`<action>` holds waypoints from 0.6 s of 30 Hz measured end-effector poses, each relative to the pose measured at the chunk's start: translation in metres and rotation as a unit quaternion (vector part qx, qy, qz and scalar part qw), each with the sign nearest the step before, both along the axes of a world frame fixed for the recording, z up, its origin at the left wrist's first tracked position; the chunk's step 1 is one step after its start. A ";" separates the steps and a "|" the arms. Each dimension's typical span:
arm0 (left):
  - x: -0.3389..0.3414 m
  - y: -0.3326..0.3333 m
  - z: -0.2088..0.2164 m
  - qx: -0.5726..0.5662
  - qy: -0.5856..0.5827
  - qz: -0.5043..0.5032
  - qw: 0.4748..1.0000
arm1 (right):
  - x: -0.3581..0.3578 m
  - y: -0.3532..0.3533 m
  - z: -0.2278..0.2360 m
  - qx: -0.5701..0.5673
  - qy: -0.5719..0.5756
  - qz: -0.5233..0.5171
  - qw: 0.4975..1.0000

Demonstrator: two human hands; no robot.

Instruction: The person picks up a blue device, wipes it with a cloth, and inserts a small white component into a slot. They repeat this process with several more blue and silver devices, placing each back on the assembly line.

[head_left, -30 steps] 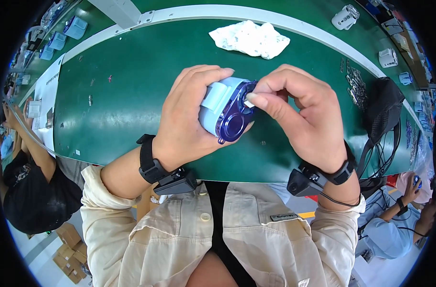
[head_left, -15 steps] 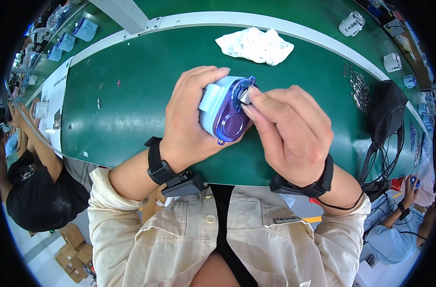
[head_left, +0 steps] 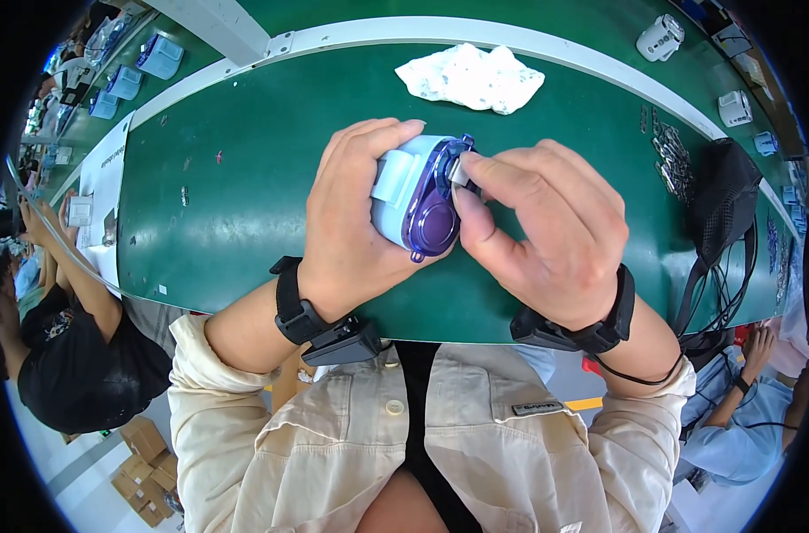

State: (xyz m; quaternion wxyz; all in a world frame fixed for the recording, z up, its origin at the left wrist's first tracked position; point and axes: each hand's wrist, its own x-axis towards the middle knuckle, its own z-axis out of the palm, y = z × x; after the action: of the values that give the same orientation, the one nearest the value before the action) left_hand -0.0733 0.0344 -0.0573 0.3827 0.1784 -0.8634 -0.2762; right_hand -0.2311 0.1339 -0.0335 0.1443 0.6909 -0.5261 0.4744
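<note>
A light-blue plastic housing with a glossy dark-blue and purple front is held above the green table. My left hand wraps round its left side and underside, thumb and fingers closed on it. The front carries a round disc low down, a recess higher up and small lugs at its ends. At that recess, my right hand pinches a small whitish piece between thumb and index finger. Fingertips cover part of the piece, so I cannot tell whether it is seated in the front.
A crumpled white plastic bag lies at the far side. Small metal parts are heaped at the right, near a black mesh bag with cables. Light-blue housings stand far left; people sit at both sides.
My right hand has shifted slightly right and upward, still pinching the whitish piece. The housing has turned a little, its front facing more to the right.
</note>
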 end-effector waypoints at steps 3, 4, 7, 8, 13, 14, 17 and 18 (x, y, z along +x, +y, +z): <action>-0.001 -0.001 -0.003 -0.001 0.007 -0.002 1.000 | 0.001 0.001 0.002 0.035 0.025 -0.012 0.999; -0.001 -0.002 -0.003 -0.001 0.007 -0.002 1.000 | 0.004 0.003 0.003 0.035 0.024 -0.012 0.999; 0.000 -0.005 -0.004 -0.051 -0.020 0.010 0.998 | 0.019 0.013 0.008 0.126 0.101 -0.092 0.983; 0.001 -0.005 -0.004 -0.051 -0.020 0.010 0.998 | 0.019 0.013 0.007 0.126 0.101 -0.093 0.983; 0.002 0.000 0.003 0.124 -0.032 -0.004 0.992 | 0.002 0.009 0.011 0.214 -0.151 0.021 0.965; 0.001 0.002 0.004 0.179 -0.006 -0.039 0.983 | -0.009 0.008 0.015 0.234 -0.256 0.074 0.935; 0.001 0.003 0.002 0.226 0.031 -0.085 0.970 | -0.012 0.003 0.011 0.243 -0.374 0.143 0.883; 0.001 0.003 -0.001 0.224 0.042 -0.096 0.969 | -0.011 0.001 0.006 0.239 -0.393 0.157 0.874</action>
State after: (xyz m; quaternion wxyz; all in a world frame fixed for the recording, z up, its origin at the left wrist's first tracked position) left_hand -0.0725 0.0378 -0.0585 0.3407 0.1641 -0.7759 -0.5050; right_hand -0.2419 0.1354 -0.0272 -0.3204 0.5344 -0.5210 0.5833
